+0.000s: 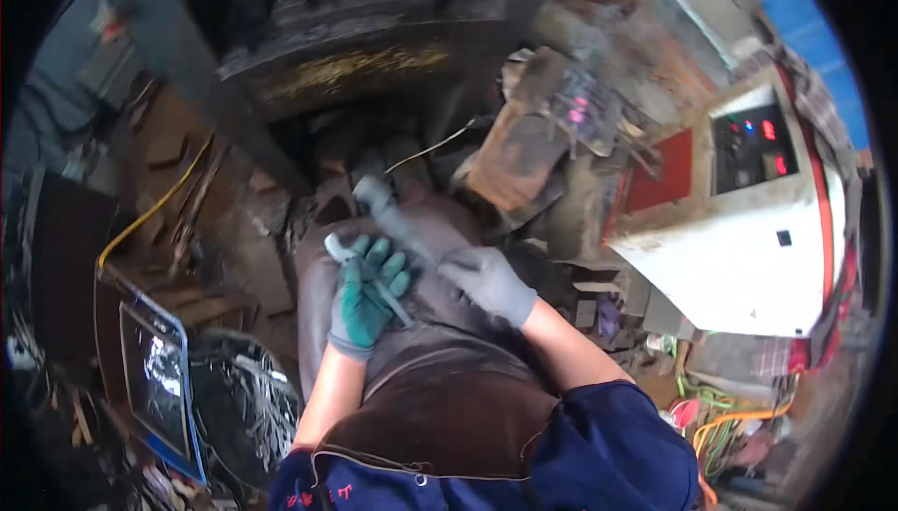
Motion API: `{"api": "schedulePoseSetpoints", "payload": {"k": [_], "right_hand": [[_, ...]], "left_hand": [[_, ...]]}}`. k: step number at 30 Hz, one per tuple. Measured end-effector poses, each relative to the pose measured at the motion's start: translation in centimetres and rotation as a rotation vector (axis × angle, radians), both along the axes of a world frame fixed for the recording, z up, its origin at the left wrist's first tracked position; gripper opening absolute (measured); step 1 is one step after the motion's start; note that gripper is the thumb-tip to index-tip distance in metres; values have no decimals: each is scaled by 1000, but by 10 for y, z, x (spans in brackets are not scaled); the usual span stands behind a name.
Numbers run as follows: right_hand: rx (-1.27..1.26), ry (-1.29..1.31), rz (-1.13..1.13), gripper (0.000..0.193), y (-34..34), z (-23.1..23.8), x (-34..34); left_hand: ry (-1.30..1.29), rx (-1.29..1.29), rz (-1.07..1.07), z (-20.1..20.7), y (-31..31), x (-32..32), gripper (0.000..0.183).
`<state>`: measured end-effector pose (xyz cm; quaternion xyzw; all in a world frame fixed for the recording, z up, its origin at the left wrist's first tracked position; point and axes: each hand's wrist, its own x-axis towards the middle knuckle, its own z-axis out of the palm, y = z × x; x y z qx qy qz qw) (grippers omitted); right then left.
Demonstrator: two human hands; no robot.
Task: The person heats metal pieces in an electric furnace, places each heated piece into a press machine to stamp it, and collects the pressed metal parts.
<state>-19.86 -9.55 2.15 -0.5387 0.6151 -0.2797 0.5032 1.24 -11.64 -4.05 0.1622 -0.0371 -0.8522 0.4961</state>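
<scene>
My left hand (368,298), in a grey glove with a green palm, is curled palm up around a thin metal rod with a pale, thick end (338,249). The rod's narrow end sticks out below the fingers. To its right, my right hand (491,284), in a grey glove, is closed on the lower end of a grey rod with a thick head (376,195). That head is raised up and to the left, beyond my left hand. Motion smears this rod, so its exact kind is unclear. Both hands are above a brown apron (449,417) over my lap.
On the right stands a white and red control cabinet (739,258) with a lit display. Ahead is a dark machine frame (365,66); a rusty block (517,160) lies beside it. A yellow hose (154,209) and a framed glass panel (154,375) are on the left, orange cables (739,417) lower right.
</scene>
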Motion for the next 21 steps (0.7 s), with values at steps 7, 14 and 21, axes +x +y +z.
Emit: {"api": "schedulePoseSetpoints", "payload": {"k": [7,14,21], "right_hand": [[-100,-475,-809,27,12,-6,-110],[-54,-571,-1003,18,-36,-16,-171],[-91,-683,-1079,32,-60,-25,-173]], "left_hand": [[-73,9,-58,-3,-2,-7,37],[-129,15,-74,-5,-2,-9,36],[-156,5,-26,-2,-3,-5,36]]}}
